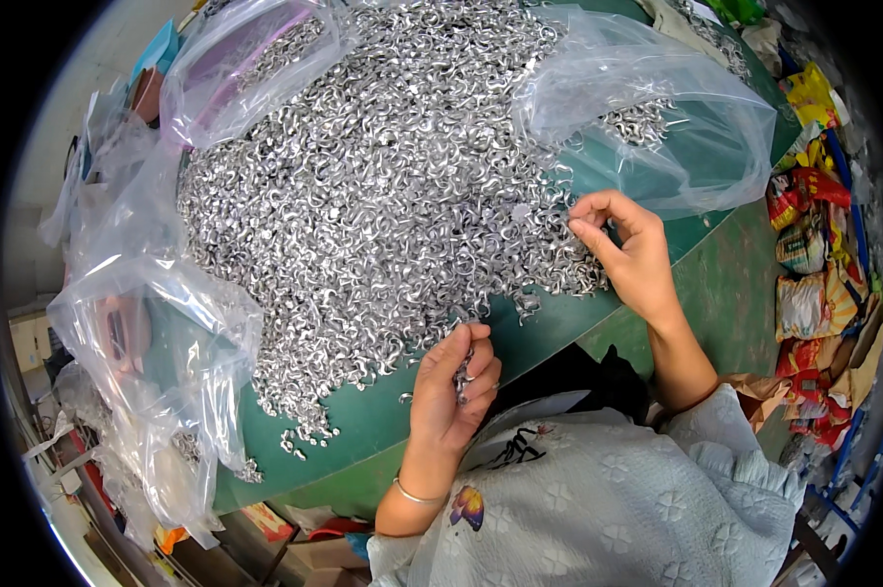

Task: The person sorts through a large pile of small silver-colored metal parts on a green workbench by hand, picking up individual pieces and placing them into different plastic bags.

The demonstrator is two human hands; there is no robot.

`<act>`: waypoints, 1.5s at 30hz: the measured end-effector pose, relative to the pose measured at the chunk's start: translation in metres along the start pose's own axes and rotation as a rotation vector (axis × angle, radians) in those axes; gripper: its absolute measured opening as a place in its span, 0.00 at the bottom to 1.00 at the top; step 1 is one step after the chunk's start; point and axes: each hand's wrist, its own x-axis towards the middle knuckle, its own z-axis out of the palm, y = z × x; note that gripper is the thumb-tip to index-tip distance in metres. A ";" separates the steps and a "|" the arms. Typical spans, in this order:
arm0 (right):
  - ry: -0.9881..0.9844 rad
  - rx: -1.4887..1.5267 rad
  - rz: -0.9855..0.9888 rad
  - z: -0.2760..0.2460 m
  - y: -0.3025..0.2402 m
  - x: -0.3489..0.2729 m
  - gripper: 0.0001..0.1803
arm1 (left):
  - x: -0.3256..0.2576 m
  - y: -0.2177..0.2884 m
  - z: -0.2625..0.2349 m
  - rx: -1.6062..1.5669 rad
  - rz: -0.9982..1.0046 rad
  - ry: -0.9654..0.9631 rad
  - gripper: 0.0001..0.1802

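Observation:
A broad heap of small, shiny, curved metal pieces (363,196) covers most of the green table. At its near edge, my left hand (443,396) is closed with the palm turned up. Several of the curved metal pieces (463,380) show in its curled fingers, and its thumb and forefinger meet at the heap's edge. My right hand (625,245) is over the heap's right edge, thumb and forefinger brought together in a pinch. Whatever lies between those fingertips is too small to make out.
Clear plastic bags lie at the heap's right (696,127), left (158,333) and upper left (197,88); some hold metal pieces. The green table (314,460) has its edge close to my body. Colourful printed sacks (813,293) are stacked at the far right.

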 end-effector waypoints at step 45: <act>-0.207 -0.133 -0.555 -0.017 -0.020 -0.023 0.09 | 0.010 -0.013 0.020 -0.492 0.151 0.046 0.11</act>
